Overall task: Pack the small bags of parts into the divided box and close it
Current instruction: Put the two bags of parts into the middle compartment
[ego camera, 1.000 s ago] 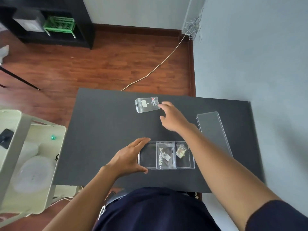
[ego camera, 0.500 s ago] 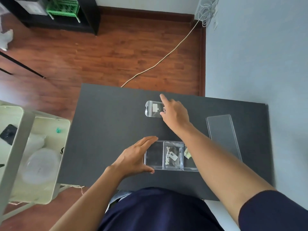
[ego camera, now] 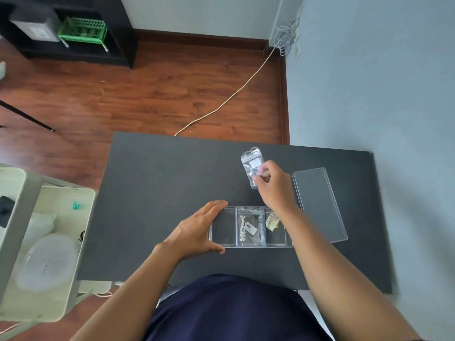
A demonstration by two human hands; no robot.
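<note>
Right hand pinching a small clear parts bag above the dark desk, left hand spread, bracing the clear divided box, lid lying right

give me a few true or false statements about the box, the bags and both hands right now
1. The right hand holds a small bag. True.
2. All three compartments of the divided box hold bags. False: the left compartment is empty; the middle and right ones are filled.
3. The left hand rests at the box's left end. True.
4. The clear lid is on the box. False: it lies on the table, right of the box.
</note>
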